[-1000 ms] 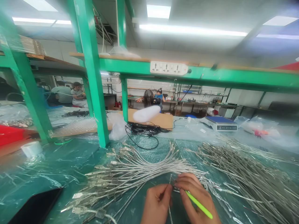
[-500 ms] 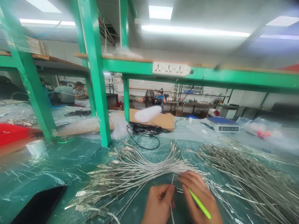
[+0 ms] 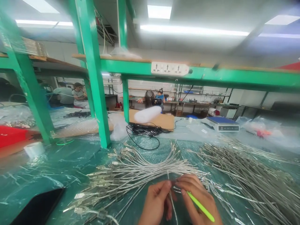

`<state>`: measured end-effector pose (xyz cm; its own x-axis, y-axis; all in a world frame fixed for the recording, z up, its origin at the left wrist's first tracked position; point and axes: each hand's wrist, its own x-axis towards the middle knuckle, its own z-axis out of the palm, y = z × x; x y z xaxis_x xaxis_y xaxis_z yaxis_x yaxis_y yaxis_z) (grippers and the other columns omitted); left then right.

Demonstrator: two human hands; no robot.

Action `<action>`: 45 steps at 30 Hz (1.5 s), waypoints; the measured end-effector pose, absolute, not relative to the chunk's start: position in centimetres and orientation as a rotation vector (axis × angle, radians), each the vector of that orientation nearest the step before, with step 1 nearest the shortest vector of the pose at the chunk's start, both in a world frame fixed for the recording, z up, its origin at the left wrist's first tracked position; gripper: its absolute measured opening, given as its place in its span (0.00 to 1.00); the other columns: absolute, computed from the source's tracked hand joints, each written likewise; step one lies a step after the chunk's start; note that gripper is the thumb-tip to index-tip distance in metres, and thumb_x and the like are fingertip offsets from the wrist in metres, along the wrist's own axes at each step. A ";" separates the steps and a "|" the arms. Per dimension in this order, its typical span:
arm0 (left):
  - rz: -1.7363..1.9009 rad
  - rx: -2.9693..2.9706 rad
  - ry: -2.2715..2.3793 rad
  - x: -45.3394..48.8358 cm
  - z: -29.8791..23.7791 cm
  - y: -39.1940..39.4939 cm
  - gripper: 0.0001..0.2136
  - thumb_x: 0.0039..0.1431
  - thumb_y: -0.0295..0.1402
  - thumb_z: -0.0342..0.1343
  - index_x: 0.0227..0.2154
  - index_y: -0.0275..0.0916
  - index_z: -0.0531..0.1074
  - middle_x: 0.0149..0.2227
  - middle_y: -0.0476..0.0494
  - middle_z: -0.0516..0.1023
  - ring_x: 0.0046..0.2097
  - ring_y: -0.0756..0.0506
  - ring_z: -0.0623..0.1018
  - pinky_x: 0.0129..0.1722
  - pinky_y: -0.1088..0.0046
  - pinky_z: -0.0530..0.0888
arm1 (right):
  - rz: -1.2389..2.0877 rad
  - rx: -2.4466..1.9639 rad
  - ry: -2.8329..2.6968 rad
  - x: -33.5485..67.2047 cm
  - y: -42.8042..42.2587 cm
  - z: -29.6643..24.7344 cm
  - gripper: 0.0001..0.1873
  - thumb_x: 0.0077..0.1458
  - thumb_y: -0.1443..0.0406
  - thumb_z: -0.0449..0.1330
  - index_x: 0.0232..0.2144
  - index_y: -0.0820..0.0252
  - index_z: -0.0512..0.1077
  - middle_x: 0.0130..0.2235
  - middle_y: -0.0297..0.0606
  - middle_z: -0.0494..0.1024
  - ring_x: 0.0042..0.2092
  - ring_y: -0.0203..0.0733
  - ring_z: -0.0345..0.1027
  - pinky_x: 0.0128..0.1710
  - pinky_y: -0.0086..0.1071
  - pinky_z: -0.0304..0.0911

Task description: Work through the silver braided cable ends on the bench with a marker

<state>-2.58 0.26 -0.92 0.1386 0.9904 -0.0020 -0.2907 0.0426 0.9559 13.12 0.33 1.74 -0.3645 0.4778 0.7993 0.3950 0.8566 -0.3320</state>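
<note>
My left hand (image 3: 156,200) pinches a thin silver braided cable (image 3: 172,204) between thumb and forefinger. The cable's end sticks up above the fingers, and its length runs down past them toward the near edge of the picture. Close to its right, my right hand (image 3: 199,198) is closed around a slim lime-green tool (image 3: 201,207). A bit of metal shows by the right fingertips, but whether it belongs to the tool I cannot tell. Beyond both hands lies a bundle of silver USB cables (image 3: 140,170), with plugs fanned out to the left.
A larger pile of grey cables (image 3: 253,178) covers the right side. A black phone-like slab (image 3: 38,206) lies front left, a white tape roll (image 3: 34,150) behind it. Farther back are coiled black cable (image 3: 146,128), a scale (image 3: 222,124) and a green post (image 3: 97,78).
My left hand has shifted slightly left, and the cable's upper end has tipped left with it. The fingers of my two hands stay close together. The whole view has drifted a little.
</note>
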 end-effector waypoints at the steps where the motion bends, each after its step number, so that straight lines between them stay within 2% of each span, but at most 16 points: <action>1: 1.216 1.044 0.910 -2.5 -1.0 0.3 0.23 0.53 0.52 0.52 0.18 0.35 0.69 0.09 0.55 0.62 0.09 0.55 0.60 0.09 0.81 0.53 | 0.115 -0.630 -2.001 13.0 0.3 1.9 0.17 0.55 0.77 0.56 0.44 0.57 0.72 0.40 0.41 0.78 0.45 0.45 0.70 0.46 0.39 0.68; 12: 1.159 1.186 1.039 -2.3 -0.5 -0.1 0.26 0.51 0.58 0.49 0.18 0.38 0.66 0.09 0.57 0.60 0.10 0.54 0.59 0.11 0.78 0.51 | 0.148 -0.622 -1.988 12.5 0.1 2.7 0.15 0.55 0.77 0.55 0.42 0.58 0.72 0.38 0.42 0.78 0.42 0.45 0.72 0.42 0.38 0.70; 23: 1.193 1.298 1.139 -2.2 0.4 -0.7 0.23 0.56 0.53 0.49 0.18 0.38 0.67 0.09 0.57 0.57 0.12 0.52 0.59 0.13 0.76 0.51 | 0.142 -0.647 -1.956 12.7 0.1 2.5 0.15 0.54 0.77 0.55 0.40 0.57 0.72 0.36 0.41 0.79 0.42 0.46 0.72 0.43 0.40 0.70; 29: 1.175 1.312 1.144 -2.2 0.3 -0.8 0.23 0.57 0.52 0.48 0.16 0.39 0.64 0.09 0.58 0.56 0.11 0.52 0.58 0.14 0.76 0.51 | 0.082 -0.690 -1.935 12.9 0.2 2.2 0.12 0.54 0.76 0.55 0.39 0.58 0.73 0.37 0.42 0.78 0.42 0.47 0.72 0.43 0.40 0.70; 34: 1.171 1.288 1.137 -2.2 0.0 -0.7 0.24 0.56 0.54 0.48 0.17 0.38 0.66 0.09 0.58 0.57 0.11 0.53 0.58 0.13 0.77 0.52 | 0.039 -0.796 -1.846 13.4 0.5 1.9 0.10 0.57 0.73 0.56 0.40 0.58 0.73 0.40 0.44 0.77 0.45 0.49 0.70 0.46 0.43 0.68; 45: 1.150 1.233 1.063 -2.5 -0.6 -0.1 0.26 0.53 0.58 0.48 0.17 0.37 0.66 0.14 0.54 0.62 0.11 0.55 0.58 0.12 0.76 0.49 | 0.131 -0.628 -1.989 12.8 0.1 2.7 0.14 0.54 0.76 0.55 0.39 0.57 0.73 0.34 0.41 0.79 0.41 0.47 0.72 0.42 0.40 0.70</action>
<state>-2.45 -0.12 -0.56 0.1299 0.9914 0.0164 -0.0613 -0.0085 0.9981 12.77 0.10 2.65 -0.3610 0.4822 0.7982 0.3735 0.8591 -0.3500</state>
